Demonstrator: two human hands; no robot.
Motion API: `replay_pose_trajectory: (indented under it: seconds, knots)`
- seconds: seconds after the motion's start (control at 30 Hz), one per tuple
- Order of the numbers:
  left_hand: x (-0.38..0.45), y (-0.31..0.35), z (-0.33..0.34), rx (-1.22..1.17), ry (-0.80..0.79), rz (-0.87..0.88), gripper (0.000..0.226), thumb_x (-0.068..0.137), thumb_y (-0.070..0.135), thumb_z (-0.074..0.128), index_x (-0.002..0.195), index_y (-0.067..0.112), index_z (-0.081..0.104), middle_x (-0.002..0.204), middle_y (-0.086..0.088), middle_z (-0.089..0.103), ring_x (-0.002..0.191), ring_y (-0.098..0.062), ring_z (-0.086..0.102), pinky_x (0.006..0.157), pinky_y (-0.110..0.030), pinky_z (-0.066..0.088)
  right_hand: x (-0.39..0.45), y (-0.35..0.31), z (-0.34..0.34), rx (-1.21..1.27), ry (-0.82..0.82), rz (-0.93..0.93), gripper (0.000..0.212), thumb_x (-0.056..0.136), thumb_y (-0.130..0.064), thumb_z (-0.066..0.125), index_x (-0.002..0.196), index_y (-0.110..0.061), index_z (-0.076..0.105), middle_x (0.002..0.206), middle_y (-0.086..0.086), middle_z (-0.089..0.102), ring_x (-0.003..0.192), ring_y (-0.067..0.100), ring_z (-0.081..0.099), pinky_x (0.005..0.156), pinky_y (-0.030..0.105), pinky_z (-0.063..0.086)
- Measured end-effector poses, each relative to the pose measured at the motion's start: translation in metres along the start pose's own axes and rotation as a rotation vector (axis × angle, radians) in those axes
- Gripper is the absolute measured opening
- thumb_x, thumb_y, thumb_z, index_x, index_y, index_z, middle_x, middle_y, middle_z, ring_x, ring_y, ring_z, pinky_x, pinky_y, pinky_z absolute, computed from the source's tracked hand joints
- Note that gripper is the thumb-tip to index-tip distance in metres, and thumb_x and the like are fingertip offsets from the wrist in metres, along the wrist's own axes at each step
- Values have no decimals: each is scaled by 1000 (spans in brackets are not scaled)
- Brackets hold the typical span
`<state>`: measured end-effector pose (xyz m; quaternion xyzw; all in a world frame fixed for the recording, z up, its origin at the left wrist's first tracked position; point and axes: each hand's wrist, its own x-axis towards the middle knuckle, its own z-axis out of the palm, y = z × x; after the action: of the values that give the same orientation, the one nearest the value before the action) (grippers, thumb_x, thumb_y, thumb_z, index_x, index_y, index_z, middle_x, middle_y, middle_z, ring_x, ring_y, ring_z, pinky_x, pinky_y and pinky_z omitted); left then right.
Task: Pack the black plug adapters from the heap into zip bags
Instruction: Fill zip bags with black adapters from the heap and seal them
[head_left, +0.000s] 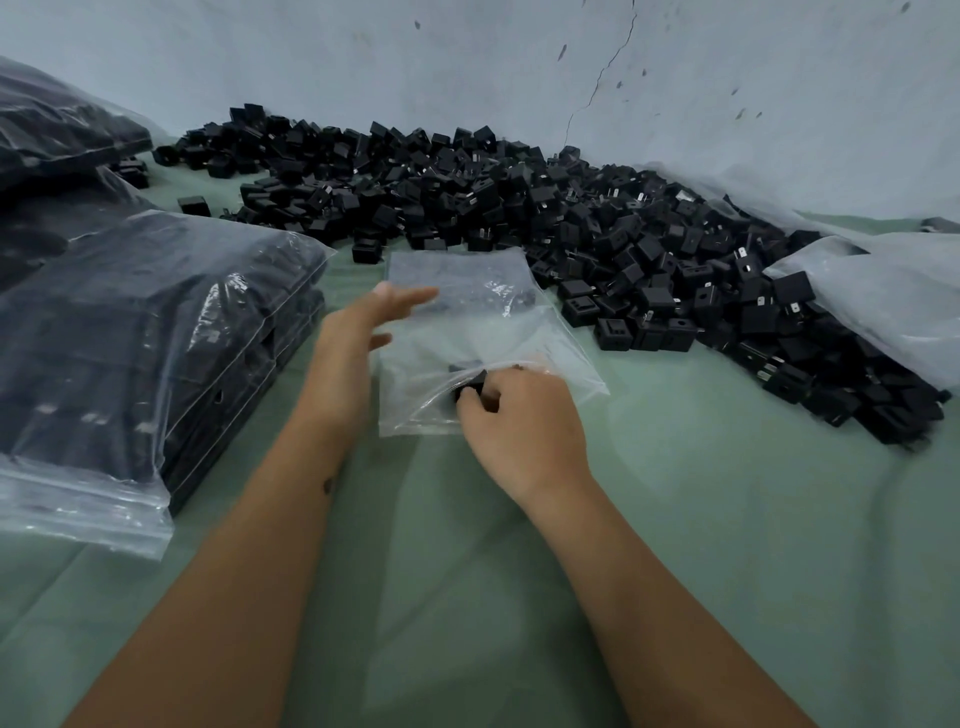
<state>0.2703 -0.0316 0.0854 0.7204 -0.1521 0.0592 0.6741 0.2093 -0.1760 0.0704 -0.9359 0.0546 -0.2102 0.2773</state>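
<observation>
A pale green cloth (675, 519) is spread over the whole lower part of the frame, and a grey-blue wall (467, 62) with a thin crack is seen across the top. A long heap of black plug adapters (519, 208) is piled along the foot of the wall, from the upper left centre down to the right edge. At the right, a large clear plastic sheet (883, 291) is draped over part of the heap.

At the left of the frame, a big clear zip bag (130, 338) is laid on the cloth; it is filled with black adapters stacked in flat rows, and its sealed strip is turned toward the lower left. Behind it, in the upper left corner, another filled bag (52, 135) is seen, its contents dark and hard to make out. A few loose adapters (193, 204) are scattered between these bags and the heap.

In the centre, a small clear zip bag (467, 332) is laid flat on the cloth, just beside the near edge of the heap. Dark shapes are visible through its far end, though motion blur keeps their number from being told.

The left hand (358, 338) is held over the bag's left edge with fingers stretched out and nothing grasped; it is blurred. The right hand (519, 415) is curled at the bag's near opening, and a black adapter (470, 387) is gripped in its fingers, partly under the plastic.
</observation>
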Motion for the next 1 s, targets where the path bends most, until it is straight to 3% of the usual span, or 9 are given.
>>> replay_pose_trajectory:
  seconds: [0.1,0.17,0.27,0.33,0.4,0.6,0.73,0.8,1.0]
  knots:
    - [7,-10,-9,142,262,-129,25,96,27,49,102,36,71,93,19,68,72,6,58,66,-17,43,-1,-1,0,-3,-32,-11,23,75,-27,51,55,-15,53,59,-5,52,71,12,49,52,28,43]
    - [8,-19,-13,293,279,-191,27,93,22,51,109,32,69,98,10,68,60,-1,54,59,-25,44,-3,-2,0,-19,-79,-69,15,74,-24,53,67,-18,65,69,-7,62,78,11,54,65,27,47]
    - [10,-25,-14,430,258,-230,34,89,22,50,114,34,69,108,-8,66,92,-25,60,80,-35,50,-4,-2,1,-38,-120,-178,16,76,-26,52,77,-20,67,76,-7,66,79,13,55,80,29,47]
    - [10,-23,-13,475,245,-256,36,87,23,50,117,35,68,108,-11,64,90,-25,57,80,-32,49,-4,-1,2,-53,-124,-230,14,76,-27,51,67,-20,59,66,-8,59,69,14,51,77,32,47]
    - [10,-22,-12,491,218,-271,37,87,23,49,118,34,66,106,-10,65,97,-26,58,84,-35,50,-2,-1,5,-47,-160,-242,17,78,-28,50,75,-21,65,67,-7,60,69,13,53,77,32,47]
    - [14,-22,-8,584,178,-297,43,87,18,46,124,32,62,110,-16,63,104,-34,57,91,-40,49,15,-3,12,6,-277,-233,25,87,-30,47,108,-31,61,101,-7,64,99,15,53,93,34,43]
    - [17,-24,-7,633,146,-306,45,88,19,48,131,32,56,113,-18,63,108,-37,57,96,-46,48,33,-11,22,-22,-310,-297,15,93,-24,44,102,-27,55,87,-7,61,89,15,55,83,36,49]
    - [18,-25,-6,636,146,-301,43,91,22,49,132,33,54,114,-16,63,111,-35,56,98,-46,46,44,-14,28,-83,-297,-337,21,93,-27,40,110,-30,51,89,-9,59,93,14,53,85,32,46]
    - [19,-27,-5,633,137,-263,46,91,18,46,125,47,56,107,-14,64,105,-37,57,93,-40,48,71,-14,49,-199,-277,-369,34,84,-24,47,117,-31,52,87,-12,52,83,13,53,67,28,41]
